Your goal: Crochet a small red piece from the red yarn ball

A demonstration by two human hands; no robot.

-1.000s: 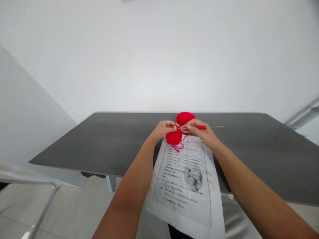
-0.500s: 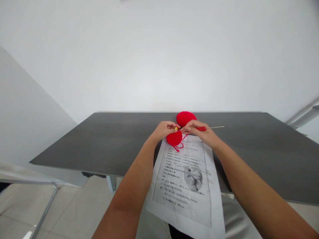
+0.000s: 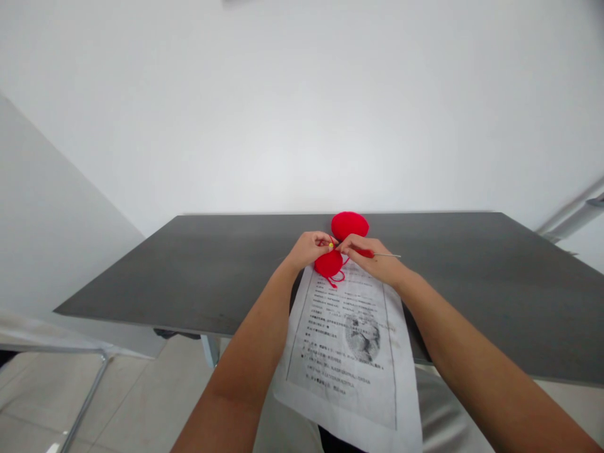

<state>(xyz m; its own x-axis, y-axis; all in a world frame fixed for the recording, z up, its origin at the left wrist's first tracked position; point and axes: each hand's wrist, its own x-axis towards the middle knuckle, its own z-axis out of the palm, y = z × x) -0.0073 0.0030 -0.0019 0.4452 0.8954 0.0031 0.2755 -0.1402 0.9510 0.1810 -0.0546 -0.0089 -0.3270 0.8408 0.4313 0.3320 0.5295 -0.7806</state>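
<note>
Between finger and thumb, my left hand [image 3: 307, 249] pinches a round red crocheted piece [image 3: 327, 264] by its upper edge. A small yellow stitch marker [image 3: 331, 246] shows at its fingertips, and a loose red tail hangs below. My right hand [image 3: 370, 253] is closed on a crochet hook [image 3: 367, 253] with a red grip, its metal shaft pointing right. The hook's working tip is hidden by the fingers, close to the piece's upper edge. Just beyond both hands lies a ball of red yarn [image 3: 350, 224].
A printed sheet [image 3: 349, 377] with a round picture hangs over the near edge of the dark table [image 3: 202, 264] onto my lap. A white wall [image 3: 302, 113] rises behind the table. At lower left a metal frame [image 3: 87, 396] stands on the tiled floor.
My right hand has moved left, closer to my left hand, bringing the crochet hook with it. The left hand keeps its pinch on the crocheted piece.
</note>
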